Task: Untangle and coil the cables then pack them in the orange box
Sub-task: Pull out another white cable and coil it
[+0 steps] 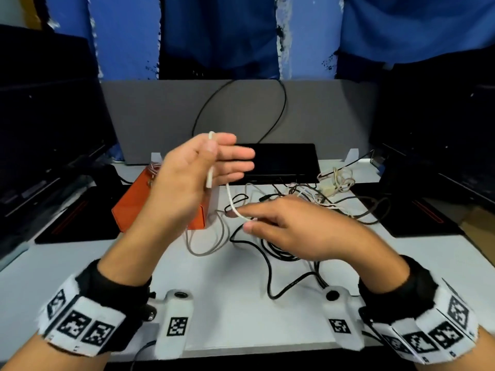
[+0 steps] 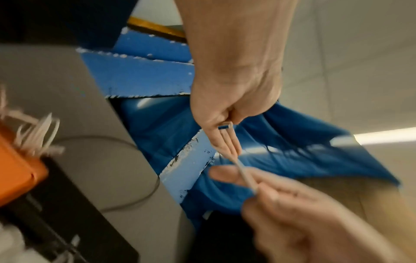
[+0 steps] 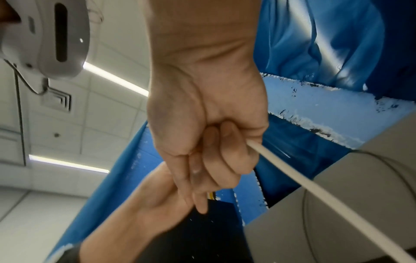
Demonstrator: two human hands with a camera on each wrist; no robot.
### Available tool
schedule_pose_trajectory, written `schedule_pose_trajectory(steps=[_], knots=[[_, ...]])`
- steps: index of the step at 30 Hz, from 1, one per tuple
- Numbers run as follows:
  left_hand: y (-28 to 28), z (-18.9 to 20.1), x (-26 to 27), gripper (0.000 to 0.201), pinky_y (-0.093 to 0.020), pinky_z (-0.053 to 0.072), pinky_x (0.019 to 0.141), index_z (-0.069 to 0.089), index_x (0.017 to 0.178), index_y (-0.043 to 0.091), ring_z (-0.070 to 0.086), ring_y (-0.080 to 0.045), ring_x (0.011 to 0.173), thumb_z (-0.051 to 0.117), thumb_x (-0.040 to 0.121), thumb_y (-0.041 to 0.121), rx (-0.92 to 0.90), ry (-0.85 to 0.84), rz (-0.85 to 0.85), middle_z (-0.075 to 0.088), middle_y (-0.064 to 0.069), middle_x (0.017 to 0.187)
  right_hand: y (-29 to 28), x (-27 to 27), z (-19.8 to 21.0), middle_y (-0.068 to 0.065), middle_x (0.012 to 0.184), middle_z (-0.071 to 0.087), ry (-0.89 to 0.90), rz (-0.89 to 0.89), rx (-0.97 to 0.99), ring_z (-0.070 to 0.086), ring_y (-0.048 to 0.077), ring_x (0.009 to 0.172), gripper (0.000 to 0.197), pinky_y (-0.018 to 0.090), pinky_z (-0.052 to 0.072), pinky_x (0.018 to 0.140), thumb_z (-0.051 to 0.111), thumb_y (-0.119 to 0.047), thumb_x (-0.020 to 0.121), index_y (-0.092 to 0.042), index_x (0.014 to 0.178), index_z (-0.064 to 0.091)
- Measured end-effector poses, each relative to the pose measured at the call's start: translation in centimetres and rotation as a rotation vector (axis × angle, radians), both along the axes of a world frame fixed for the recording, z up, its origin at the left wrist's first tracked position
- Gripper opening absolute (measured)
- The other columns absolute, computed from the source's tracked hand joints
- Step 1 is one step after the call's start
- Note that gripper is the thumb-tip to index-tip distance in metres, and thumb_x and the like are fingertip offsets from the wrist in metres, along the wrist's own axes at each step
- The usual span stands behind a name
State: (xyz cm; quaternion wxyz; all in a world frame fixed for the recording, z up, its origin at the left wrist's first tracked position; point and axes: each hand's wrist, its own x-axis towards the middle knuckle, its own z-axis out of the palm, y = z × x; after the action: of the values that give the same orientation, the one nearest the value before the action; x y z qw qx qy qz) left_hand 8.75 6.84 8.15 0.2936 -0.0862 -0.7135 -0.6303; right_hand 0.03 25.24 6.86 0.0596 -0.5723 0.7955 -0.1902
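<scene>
Coiling the white cable (image 1: 231, 199) above the table (image 1: 233, 303).
Left hand (image 1: 192, 180) raised, thumb pinning a folded loop against straight fingers; right hand (image 1: 289, 231) lower, pinching the strand running down-right toward the tangle; orange box (image 1: 128, 207) beside the left.

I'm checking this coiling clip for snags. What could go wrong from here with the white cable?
The white cable runs from the left hand down past the right hand into the pile of black cables; pulling may drag or tighten that tangle. The fold under the left thumb looks loosely pinned and might slip.
</scene>
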Motion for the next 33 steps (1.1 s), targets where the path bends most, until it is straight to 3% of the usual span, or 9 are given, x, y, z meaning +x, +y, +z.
schedule_pose_trajectory(steps=[4, 7, 10, 14, 19, 22, 27, 29, 33], knots=[[0.7, -1.4, 0.1, 0.029, -0.026, 0.059, 0.081, 0.067, 0.119, 0.009, 0.075, -0.006, 0.088, 0.044, 0.109, 0.022, -0.571, 0.025, 0.230, 0.078, 0.006, 0.094, 1.2, 0.1, 1.5, -0.018, 0.070, 0.063, -0.070, 0.058, -0.037, 0.059, 0.002, 0.070, 0.016, 0.019, 0.044, 0.065, 0.055, -0.031, 0.106, -0.025, 0.109, 0.069], [0.7, -0.7, 0.5, 0.031, -0.026, 0.053, 0.065, 0.072, 0.100, 0.009, 0.074, -0.009, 0.074, 0.047, 0.108, 0.026, -0.710, -0.129, 0.066, 0.076, 0.003, 0.084, 2.5, -0.7, 2.5, -0.016, 0.064, 0.060, -0.281, 0.027, -0.280, 0.053, 0.002, 0.058, 0.006, 0.019, 0.041, 0.061, 0.062, -0.019, 0.103, -0.016, 0.105, 0.067], [1.0, 0.2, 1.1, 0.031, -0.021, 0.049, 0.068, 0.073, 0.101, 0.009, 0.071, -0.020, 0.067, 0.045, 0.107, 0.021, -0.552, -0.292, -0.226, 0.078, -0.003, 0.085, 2.7, -1.1, 2.7, -0.004, 0.062, 0.055, -0.293, -0.023, -0.433, 0.043, 0.008, 0.055, 0.012, 0.024, 0.037, 0.057, 0.065, -0.025, 0.101, -0.023, 0.112, 0.061], [0.4, 0.4, 1.2, 0.029, -0.016, 0.047, 0.061, 0.070, 0.104, 0.003, 0.064, -0.021, 0.061, 0.045, 0.104, 0.019, -0.365, -0.333, -0.317, 0.073, -0.011, 0.075, 1.7, -0.7, 2.0, -0.013, 0.081, 0.072, -0.093, -0.056, -0.467, 0.066, 0.004, 0.077, 0.015, 0.020, 0.047, 0.068, 0.062, -0.030, 0.102, -0.025, 0.110, 0.074], [0.6, -0.3, 1.1, 0.036, -0.048, 0.056, 0.094, 0.052, 0.101, -0.015, 0.072, -0.043, 0.098, 0.036, 0.108, 0.017, -0.190, -0.368, -0.487, 0.073, -0.019, 0.083, 1.2, -0.8, 1.6, 0.003, 0.062, 0.058, -0.019, -0.067, -0.463, 0.048, 0.012, 0.055, 0.021, 0.028, 0.039, 0.056, 0.058, -0.036, 0.103, -0.028, 0.088, 0.070], [1.0, -0.4, 1.1, 0.038, -0.051, 0.053, 0.098, 0.049, 0.103, -0.017, 0.073, -0.039, 0.098, 0.033, 0.107, 0.018, -0.103, -0.344, -0.499, 0.076, -0.018, 0.089, 0.9, -0.7, 1.6, -0.001, 0.067, 0.063, -0.029, -0.062, -0.515, 0.052, 0.019, 0.058, 0.023, 0.037, 0.044, 0.060, 0.056, -0.035, 0.105, -0.029, 0.087, 0.069], [2.6, 0.1, 1.1, 0.030, -0.029, 0.060, 0.074, 0.063, 0.099, 0.003, 0.073, -0.022, 0.062, 0.039, 0.102, 0.020, 0.181, -0.314, -0.370, 0.073, -0.011, 0.072, 0.1, -1.1, 0.9, 0.003, 0.073, 0.061, -0.094, -0.091, -0.652, 0.054, 0.021, 0.067, 0.024, 0.037, 0.047, 0.065, 0.051, -0.031, 0.108, -0.026, 0.087, 0.063], [3.2, 0.0, 0.7, 0.033, -0.030, 0.059, 0.077, 0.063, 0.105, -0.002, 0.069, -0.016, 0.054, 0.041, 0.101, 0.022, 0.299, -0.270, -0.352, 0.069, -0.005, 0.063, -0.3, -1.6, 0.5, 0.006, 0.075, 0.060, -0.119, -0.114, -0.671, 0.055, 0.024, 0.070, 0.021, 0.047, 0.049, 0.067, 0.047, -0.031, 0.110, -0.028, 0.097, 0.063], [2.7, 0.4, 0.1, 0.040, -0.020, 0.059, 0.078, 0.057, 0.125, -0.010, 0.071, -0.008, 0.064, 0.039, 0.105, 0.019, 0.641, -0.090, -0.376, 0.069, 0.004, 0.069, -0.4, -2.7, -0.1, -0.003, 0.067, 0.053, -0.109, -0.181, -0.490, 0.048, 0.015, 0.057, 0.037, 0.037, 0.045, 0.057, 0.041, -0.026, 0.111, -0.049, 0.135, 0.056]])
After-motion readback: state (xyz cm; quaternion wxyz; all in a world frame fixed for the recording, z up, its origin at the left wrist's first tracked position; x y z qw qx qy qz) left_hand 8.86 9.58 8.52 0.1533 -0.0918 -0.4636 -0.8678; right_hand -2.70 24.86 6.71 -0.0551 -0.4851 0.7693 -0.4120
